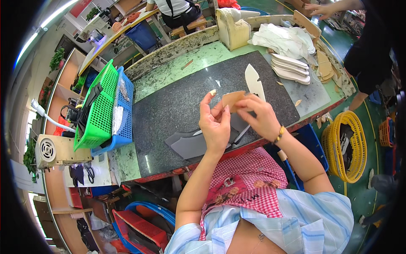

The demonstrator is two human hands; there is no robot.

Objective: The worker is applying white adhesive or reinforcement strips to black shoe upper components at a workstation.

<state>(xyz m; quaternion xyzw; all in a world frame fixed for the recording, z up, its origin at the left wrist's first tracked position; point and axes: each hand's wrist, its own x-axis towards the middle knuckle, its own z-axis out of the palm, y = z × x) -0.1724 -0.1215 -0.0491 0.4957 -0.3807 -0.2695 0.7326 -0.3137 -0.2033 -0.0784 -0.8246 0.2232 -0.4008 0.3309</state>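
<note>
My left hand (215, 127) pinches a small flat tan piece (232, 98) between thumb and fingers, above the near part of a dark slab (169, 114). From the right, my right hand (259, 117) closes its fingers on the same piece's right edge. Whether it is leather or card I cannot tell. Beneath my hands lie dark grey, curved, flat cut pieces (182, 144), partly hidden by my left hand and wrist. Just beyond my right hand is a long, pointed, cream-coloured flat piece (253, 79) with notched edges; its near end is hidden.
Green (96, 106) and blue (123, 112) baskets stand at the left. A cream block (232, 31), white cloths (283, 40) and stacked white shaped pieces (289, 70) occupy the far right. A yellow basket (344, 146) stands on the floor at right. Another person's hand (320, 10) shows far right.
</note>
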